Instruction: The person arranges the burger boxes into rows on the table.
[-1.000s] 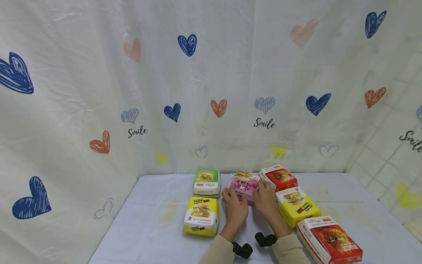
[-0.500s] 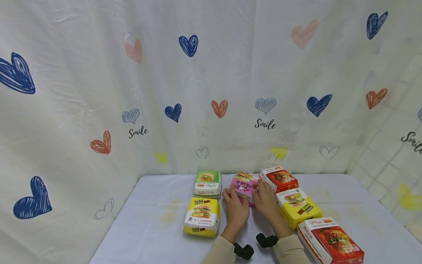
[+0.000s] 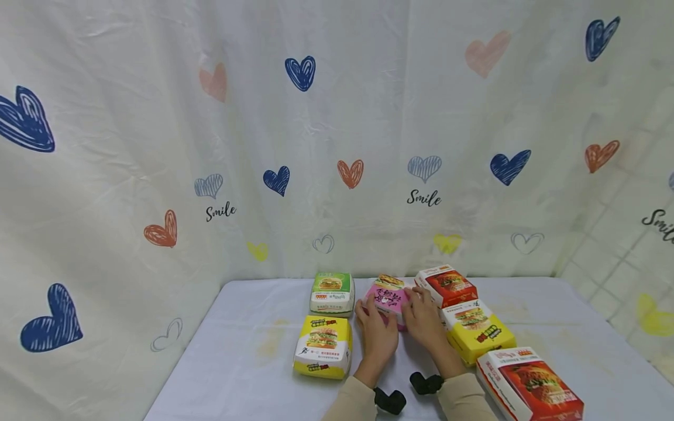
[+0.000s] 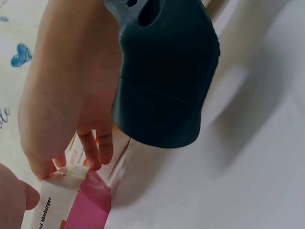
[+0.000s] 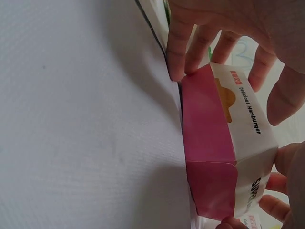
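A pink and white hamburger box point(image 3: 388, 297) lies on the table near the back, between both hands. My left hand point(image 3: 379, 334) grips its left side; in the right wrist view those fingers bend round the end of the box, thumb over the white face. From the other side my right hand point(image 3: 424, 321) holds it, fingertips at its edge. Printed lettering and a closed front flap show on the pink box point(image 5: 209, 119) in the right wrist view. The left wrist view catches a corner of the box point(image 4: 88, 205), with much of it out of frame.
Left of the hands, a green box point(image 3: 332, 293) stands behind a yellow box point(image 3: 322, 346). On the right are a red box point(image 3: 447, 285), another yellow box point(image 3: 478, 330) and a larger red box point(image 3: 532, 383). A heart-printed curtain point(image 3: 368, 128) hangs behind the table.
Both hands stay on the pink box with hardly any visible movement. The whole scene shifts very slightly in the head view.
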The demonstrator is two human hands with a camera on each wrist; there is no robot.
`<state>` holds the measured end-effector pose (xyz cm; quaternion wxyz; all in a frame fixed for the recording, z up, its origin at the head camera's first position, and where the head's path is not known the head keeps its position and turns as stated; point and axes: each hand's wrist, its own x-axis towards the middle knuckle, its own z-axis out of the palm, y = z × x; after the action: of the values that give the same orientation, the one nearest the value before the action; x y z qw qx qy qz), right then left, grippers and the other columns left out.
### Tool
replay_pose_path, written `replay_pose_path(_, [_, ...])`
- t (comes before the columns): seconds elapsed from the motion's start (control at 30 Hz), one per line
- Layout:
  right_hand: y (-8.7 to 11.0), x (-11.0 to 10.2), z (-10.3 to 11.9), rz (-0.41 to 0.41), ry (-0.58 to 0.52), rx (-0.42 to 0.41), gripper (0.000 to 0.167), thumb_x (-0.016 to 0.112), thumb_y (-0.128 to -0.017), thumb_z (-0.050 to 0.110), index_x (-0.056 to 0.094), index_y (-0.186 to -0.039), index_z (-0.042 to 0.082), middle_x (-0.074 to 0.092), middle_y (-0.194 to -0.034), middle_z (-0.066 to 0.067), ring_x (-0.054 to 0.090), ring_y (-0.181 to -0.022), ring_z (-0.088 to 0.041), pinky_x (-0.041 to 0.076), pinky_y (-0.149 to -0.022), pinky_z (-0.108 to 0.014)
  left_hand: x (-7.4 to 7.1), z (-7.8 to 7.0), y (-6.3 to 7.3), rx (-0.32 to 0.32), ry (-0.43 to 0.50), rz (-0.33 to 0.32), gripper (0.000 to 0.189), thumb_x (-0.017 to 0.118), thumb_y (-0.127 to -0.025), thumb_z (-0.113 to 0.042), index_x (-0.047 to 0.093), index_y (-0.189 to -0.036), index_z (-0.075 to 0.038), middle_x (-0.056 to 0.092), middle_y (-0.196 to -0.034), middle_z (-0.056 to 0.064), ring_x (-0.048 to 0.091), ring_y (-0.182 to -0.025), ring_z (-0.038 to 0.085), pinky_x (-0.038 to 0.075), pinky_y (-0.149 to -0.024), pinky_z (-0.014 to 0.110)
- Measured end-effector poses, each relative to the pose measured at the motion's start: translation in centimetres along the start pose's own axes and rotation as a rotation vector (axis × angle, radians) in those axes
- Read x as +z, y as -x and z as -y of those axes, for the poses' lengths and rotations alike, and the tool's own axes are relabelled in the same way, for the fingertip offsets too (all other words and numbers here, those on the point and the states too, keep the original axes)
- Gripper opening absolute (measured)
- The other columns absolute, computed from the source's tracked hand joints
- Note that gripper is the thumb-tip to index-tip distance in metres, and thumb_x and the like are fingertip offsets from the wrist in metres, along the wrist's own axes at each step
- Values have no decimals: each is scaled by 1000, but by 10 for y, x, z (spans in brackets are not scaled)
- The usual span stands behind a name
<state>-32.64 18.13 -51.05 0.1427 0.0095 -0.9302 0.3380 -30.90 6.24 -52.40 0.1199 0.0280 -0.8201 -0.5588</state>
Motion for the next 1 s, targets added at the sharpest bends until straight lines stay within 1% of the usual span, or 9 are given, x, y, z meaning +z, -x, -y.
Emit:
replay_pose_path(0.07, [1,0,1,-6,-9,3,50,47,-106,25,46,-149,2,29,-157,-23,32,-141,-54,29,-114,-71,0,0,0,-4,1,4,67,68,-98,-22,37,-156,-14,16,-164,22,33,-145,44,41,-114,58])
replay_pose_path(0.17, [2,-2,1,-3,-27,18,50,49,-104,25,46,-148,1,25,-162,-24,27,-144,-54,25,-116,-72,0,-1,1,-3,-6,9,68,68,-98,-23,36,-157,-13,15,-165,23,34,-145,45,41,-114,57])
replay_pose_path(0.33, [3,-3,2,44,-40,63,52,48,-104,27,41,-150,4,15,-168,-24,16,-151,-52,17,-119,-72,1,0,2,-4,-23,15,70,67,-99,-25,33,-159,-13,14,-166,23,34,-146,45,41,-114,57])
replay_pose_path(0.43, [3,-4,2,53,-54,77,52,49,-104,27,40,-150,5,16,-168,-24,14,-152,-51,16,-120,-72,2,1,2,-14,-26,23,70,65,-100,-26,31,-160,-15,12,-167,21,33,-148,44,41,-114,56])
replay_pose_path(0.47, [3,-4,2,51,-61,77,52,49,-104,28,40,-150,5,17,-168,-24,15,-153,-51,16,-120,-71,2,1,2,-8,-27,19,70,66,-99,-26,32,-160,-14,12,-167,22,33,-148,45,41,-114,57])
replay_pose_path(0.6, [1,-3,0,43,-83,70,51,50,-104,28,41,-149,5,19,-167,-26,16,-153,-49,17,-120,-70,1,1,1,-3,-33,17,69,65,-100,-26,32,-160,-14,13,-166,23,34,-147,46,41,-114,57])
replay_pose_path(0.7, [1,-3,-1,43,-97,68,51,50,-105,27,40,-149,5,21,-164,-27,21,-150,-49,21,-119,-70,0,1,2,-5,-25,15,68,64,-101,-25,32,-160,-14,13,-166,24,34,-147,46,40,-114,57])
replay_pose_path(0.87, [1,-4,0,24,-121,62,50,52,-104,24,41,-147,3,28,-157,-28,33,-140,-48,31,-115,-69,0,2,2,4,-1,7,68,63,-101,-23,31,-160,-12,13,-166,24,33,-148,46,38,-115,59])
replay_pose_path(1.0, [2,-5,1,9,-131,61,52,54,-103,23,40,-148,1,30,-153,-29,40,-129,-44,38,-108,-64,-1,2,2,11,14,0,70,61,-102,-22,26,-162,-11,16,-166,22,33,-148,43,38,-116,58])
